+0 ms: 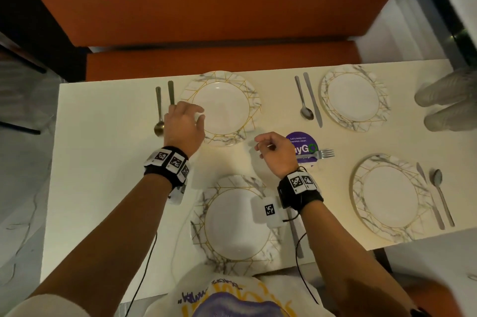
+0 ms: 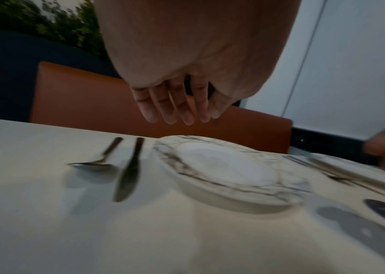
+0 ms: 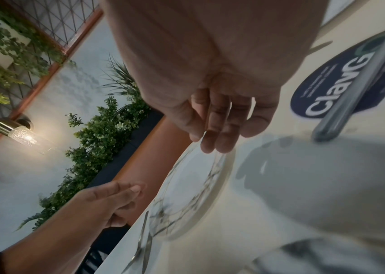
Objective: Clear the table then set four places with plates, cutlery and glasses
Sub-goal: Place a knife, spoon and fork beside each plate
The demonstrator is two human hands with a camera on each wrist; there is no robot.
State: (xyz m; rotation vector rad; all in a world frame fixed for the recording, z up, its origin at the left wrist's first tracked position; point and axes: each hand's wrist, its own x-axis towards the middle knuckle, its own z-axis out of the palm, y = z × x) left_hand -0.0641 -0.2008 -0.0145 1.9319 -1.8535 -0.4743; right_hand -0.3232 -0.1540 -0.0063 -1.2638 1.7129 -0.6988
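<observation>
Four marbled, gold-lined plates lie on the white table. My left hand hovers empty, fingers relaxed, over the left rim of the far-left plate; a spoon and a knife lie just left of it. Fingers of the left hand hang straight above the knife and the plate. My right hand floats loosely curled and empty between the far-left plate and the near-left plate. A fork lies on a purple sticker right of it.
The far-right plate has a spoon and knife on its left. The near-right plate has cutlery on its right. Another person's gloved hand reaches in at the right edge. An orange bench runs behind the table.
</observation>
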